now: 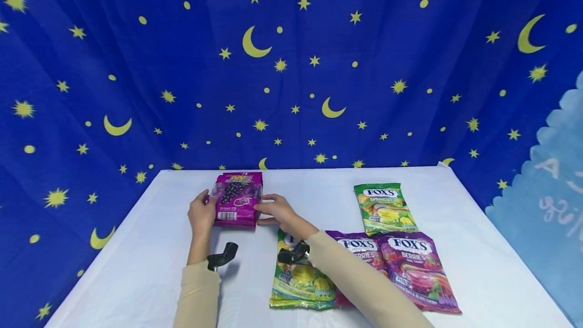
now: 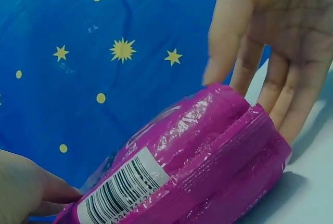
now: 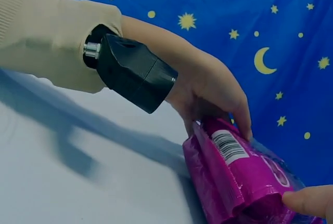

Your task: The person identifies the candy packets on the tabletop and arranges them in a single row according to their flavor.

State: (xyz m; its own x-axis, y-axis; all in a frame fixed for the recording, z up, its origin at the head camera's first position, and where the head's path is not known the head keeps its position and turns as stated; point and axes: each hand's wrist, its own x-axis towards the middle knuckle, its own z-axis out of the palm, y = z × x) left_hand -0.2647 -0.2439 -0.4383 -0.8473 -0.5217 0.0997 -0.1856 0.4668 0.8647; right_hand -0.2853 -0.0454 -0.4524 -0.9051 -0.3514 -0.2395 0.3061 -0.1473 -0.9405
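Purple candy bags with a grape picture (image 1: 236, 199), seemingly two stacked flat, lie at the back left of the white table. My left hand (image 1: 202, 212) grips their left edge; in the right wrist view its thumb and fingers (image 3: 240, 109) are at the barcode end. My right hand (image 1: 280, 211) pinches the right side, thumb on top. In the left wrist view the right hand (image 2: 291, 31) has its fingers behind the stack, their tips hidden. The barcode label (image 2: 122, 187) faces the left wrist camera.
A green Fox's candy bag (image 1: 384, 209) lies at the back right. Nearer are another green bag (image 1: 298, 287), a partly covered purple Berries bag (image 1: 360, 247) and a second Berries bag (image 1: 419, 270). My right forearm passes over this row. A blue star-patterned cloth (image 1: 291, 105) hangs behind.
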